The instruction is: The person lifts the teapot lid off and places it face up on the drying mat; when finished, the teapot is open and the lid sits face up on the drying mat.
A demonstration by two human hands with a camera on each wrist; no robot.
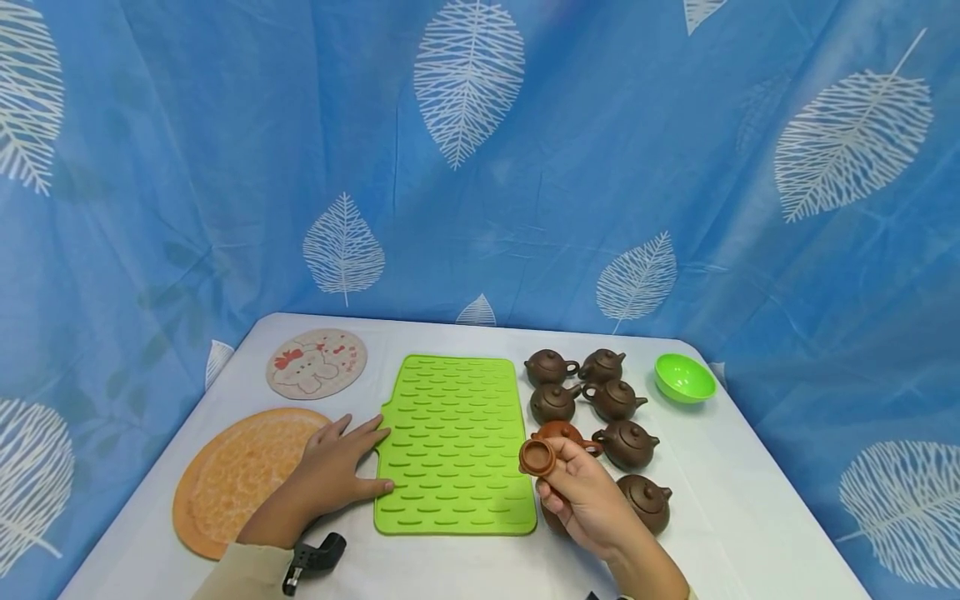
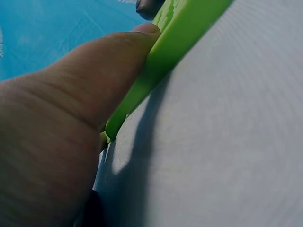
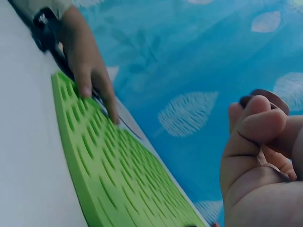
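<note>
Closest to view, a beige sleeve (image 1: 247,571) and a black wrist strap (image 1: 313,560) led up to the person's left hand (image 1: 335,468), its fingers spread, with fingertips and thumb resting on the left edge of a bright green rectangular mat (image 1: 453,450) patterned with short curved bars. That mat lay mid-desk (image 1: 738,500); it looked to me like rubber or silicone, light, pliable and unlikely to slide, best taken by its edges. Beside its right edge, well apart from the left, the person's right hand (image 1: 588,497) pinched a small round reddish-brown clay lid (image 1: 537,457), hollow underside showing. I judged it light, stiff and brittle, smooth enough to slip, and safest held by its rim.

Around these, starting from the left, lay a round orange mat (image 1: 225,492) with a mottled middle, partly hidden by the left arm, and beyond it a round pale pink mat (image 1: 318,367) printed with cartoon figures. To the right, several dark brown clay teapots (image 1: 628,446) crowded round a reddish-brown clay teapot (image 1: 562,430), their spouts and handles easy to knock. The right hand blocked part of the nearest pots. Farther right sat a glossy light-green bowl (image 1: 684,379).
</note>
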